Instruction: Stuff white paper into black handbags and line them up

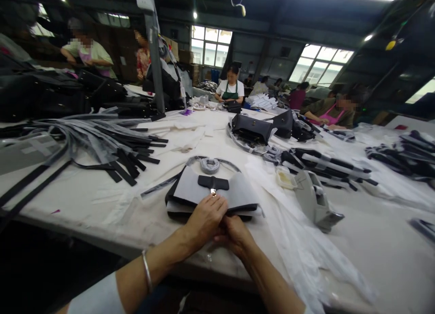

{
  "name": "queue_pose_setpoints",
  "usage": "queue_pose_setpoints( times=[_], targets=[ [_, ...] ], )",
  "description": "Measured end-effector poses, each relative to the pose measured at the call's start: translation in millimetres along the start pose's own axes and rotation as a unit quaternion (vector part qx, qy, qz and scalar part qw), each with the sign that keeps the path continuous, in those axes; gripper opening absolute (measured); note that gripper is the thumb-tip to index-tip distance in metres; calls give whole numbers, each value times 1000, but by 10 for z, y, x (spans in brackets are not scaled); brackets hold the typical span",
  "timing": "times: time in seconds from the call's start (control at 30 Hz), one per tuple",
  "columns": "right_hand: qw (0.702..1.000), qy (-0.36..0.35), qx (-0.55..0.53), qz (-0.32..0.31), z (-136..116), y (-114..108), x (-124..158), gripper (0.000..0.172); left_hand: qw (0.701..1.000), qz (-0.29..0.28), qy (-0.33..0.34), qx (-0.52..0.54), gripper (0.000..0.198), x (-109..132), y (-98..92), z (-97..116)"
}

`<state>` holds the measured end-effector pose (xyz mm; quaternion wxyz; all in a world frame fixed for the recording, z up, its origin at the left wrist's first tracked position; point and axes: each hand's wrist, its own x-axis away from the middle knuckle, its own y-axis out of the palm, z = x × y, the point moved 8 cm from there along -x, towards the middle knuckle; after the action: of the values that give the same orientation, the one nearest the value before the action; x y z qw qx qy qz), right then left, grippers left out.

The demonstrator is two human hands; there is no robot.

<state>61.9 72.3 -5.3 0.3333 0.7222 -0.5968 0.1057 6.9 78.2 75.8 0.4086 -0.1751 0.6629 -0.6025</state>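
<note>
A black handbag (183, 187) lies before me at the table's near edge, a pale protective sheet (185, 182) over its flap. A black tab (204, 182) with a shiny metal clasp (213, 192) sits on the flap. My left hand (208, 214) is closed over the flap's front edge, fingertips just below the clasp. Against it, at the bag's front, my right hand (237, 232) is closed with curled fingers; what they pinch is hidden. Behind the bag are its wrapped strap (231, 164) and a wrapped coil (210, 165).
Many black straps (125, 164) are heaped on the left. To the right stand a grey tape dispenser (314, 200) and a small plastic tub (286, 178), near white sheeting (299, 246). Another black bag (253, 128) lies farther back. Several people work around the table (377, 241).
</note>
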Motion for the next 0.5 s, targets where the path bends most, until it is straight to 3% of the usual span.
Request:
queue_pose_setpoints(
  times=[0.13, 0.23, 0.3, 0.4, 0.43, 0.5],
  targets=[
    [986, -4, 159, -50, -68, -5, 208, 39, 987, 160, 20, -19, 34, 201, 62, 15],
    [944, -114, 308, -23, -430, -113, 377, 49, 973, 225, 24, -52, 31, 278, 95, 38],
    [888, -253, 383, 19, -799, -165, 492, 41, 964, 258, 23, -60, 31, 303, 80, 54],
    [757, -408, 509, 28, -1110, -154, 563, 25, 952, 297, 17, -74, 32, 319, 77, 70],
    [723, -417, 551, 8, -1116, -149, 515, 22, 946, 312, 18, -82, 31, 320, 90, 77],
    [681, -372, 629, -53, -1054, -162, 341, 17, 928, 359, 24, -99, 29, 327, 135, 91]
  ],
)
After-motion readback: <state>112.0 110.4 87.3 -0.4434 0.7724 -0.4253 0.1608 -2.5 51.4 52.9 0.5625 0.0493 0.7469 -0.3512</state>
